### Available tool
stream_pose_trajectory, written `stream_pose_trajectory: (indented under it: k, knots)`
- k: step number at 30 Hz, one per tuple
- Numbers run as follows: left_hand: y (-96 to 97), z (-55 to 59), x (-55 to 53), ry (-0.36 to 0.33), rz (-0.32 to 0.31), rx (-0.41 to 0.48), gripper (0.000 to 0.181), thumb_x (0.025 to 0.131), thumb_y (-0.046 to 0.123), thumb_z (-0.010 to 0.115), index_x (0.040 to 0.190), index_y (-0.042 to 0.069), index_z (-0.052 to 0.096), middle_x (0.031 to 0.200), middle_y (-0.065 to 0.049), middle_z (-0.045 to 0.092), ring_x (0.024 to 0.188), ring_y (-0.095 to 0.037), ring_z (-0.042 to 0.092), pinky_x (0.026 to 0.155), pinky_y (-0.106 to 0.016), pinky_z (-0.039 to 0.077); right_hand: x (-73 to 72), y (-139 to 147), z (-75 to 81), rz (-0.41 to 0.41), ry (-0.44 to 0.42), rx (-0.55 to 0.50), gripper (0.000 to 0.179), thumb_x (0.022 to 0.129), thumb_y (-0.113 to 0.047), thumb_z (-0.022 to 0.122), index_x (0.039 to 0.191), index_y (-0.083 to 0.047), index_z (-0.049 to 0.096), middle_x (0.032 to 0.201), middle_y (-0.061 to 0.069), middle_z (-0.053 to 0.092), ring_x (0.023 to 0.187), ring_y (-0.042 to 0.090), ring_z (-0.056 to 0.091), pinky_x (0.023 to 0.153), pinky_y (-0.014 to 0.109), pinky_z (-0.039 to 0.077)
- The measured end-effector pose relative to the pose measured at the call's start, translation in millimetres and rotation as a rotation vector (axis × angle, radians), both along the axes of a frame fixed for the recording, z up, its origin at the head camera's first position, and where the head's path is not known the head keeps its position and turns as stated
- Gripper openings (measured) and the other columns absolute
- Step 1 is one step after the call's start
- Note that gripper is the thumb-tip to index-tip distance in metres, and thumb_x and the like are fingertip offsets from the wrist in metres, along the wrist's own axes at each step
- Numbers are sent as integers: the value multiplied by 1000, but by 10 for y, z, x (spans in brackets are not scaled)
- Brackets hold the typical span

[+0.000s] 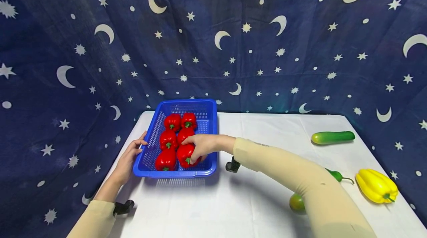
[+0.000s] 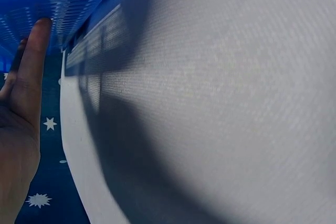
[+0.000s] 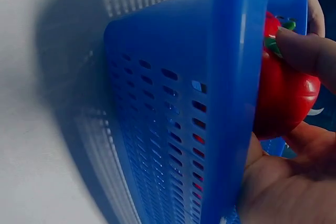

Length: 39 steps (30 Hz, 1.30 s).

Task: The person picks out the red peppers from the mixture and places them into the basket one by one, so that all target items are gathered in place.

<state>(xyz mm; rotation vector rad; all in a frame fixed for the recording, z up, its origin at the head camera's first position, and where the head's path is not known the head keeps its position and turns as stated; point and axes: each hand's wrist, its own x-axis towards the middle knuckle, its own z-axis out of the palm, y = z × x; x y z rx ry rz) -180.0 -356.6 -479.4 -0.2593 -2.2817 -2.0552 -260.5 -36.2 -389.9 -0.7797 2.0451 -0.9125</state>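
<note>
Several red bell peppers sit in two rows inside a blue plastic basket. My right hand reaches over the basket's right rim and grips the front right red bell pepper. In the right wrist view, the thumb lies by the green stem of that bell pepper, with fingers on its other side. My left hand is at the basket's left side, its fingertips at the rim. In the left wrist view, a straight finger reaches up against the basket's perforated wall.
On the right of the white table lie a green cucumber, a yellow bell pepper and a green chili pepper. My right sleeve partly covers the chili pepper and a round green fruit. A starry dark blue cloth hangs behind.
</note>
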Motion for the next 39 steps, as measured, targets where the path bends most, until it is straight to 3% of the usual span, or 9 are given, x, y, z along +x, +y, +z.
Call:
stream_pose_trajectory:
  k: [5, 18, 25, 32, 39]
  knots:
    - [0, 7, -4, -5, 5, -5, 28, 102, -1, 28, 125, -6, 42, 172, -8, 11, 156, -37, -1, 105, -12, 30, -13, -52, -24, 11, 4, 37, 76, 82, -4, 81, 150, -12, 50, 142, 11, 47, 99, 20, 64, 75, 36, 59]
    - [-18, -17, -15, 0, 3, 9, 29, 101, -1, 28, 125, -3, 44, 172, -8, 11, 156, -37, 0, 105, -13, 32, -53, -173, -75, 41, -70, 91, 81, 78, 10, 72, 152, -8, 45, 146, 9, 43, 105, 22, 59, 81, 42, 58]
    - [-27, -17, -16, -2, 1, 3, 29, 101, 0, 29, 125, -1, 46, 172, -7, 11, 156, -36, -1, 105, -12, 31, -55, -192, -102, 125, 119, 185, 80, 80, 0, 80, 152, -15, 48, 137, 5, 49, 98, 17, 60, 79, 32, 57]
    - [-8, -2, -17, -1, -11, 0, 29, 102, 0, 26, 126, -2, 44, 172, -6, 11, 156, -36, 0, 105, -13, 33, -14, -193, -127, 205, 361, 298, 80, 81, -16, 85, 152, -19, 49, 150, 1, 50, 124, 16, 48, 106, 35, 43]
    - [-3, -1, -4, -17, 7, 2, 29, 101, 0, 27, 125, -3, 44, 172, -7, 11, 156, -37, 0, 104, -12, 32, 26, -202, -87, 246, 465, 350, 78, 83, -13, 84, 153, -18, 48, 152, 0, 50, 134, 17, 49, 109, 35, 40]
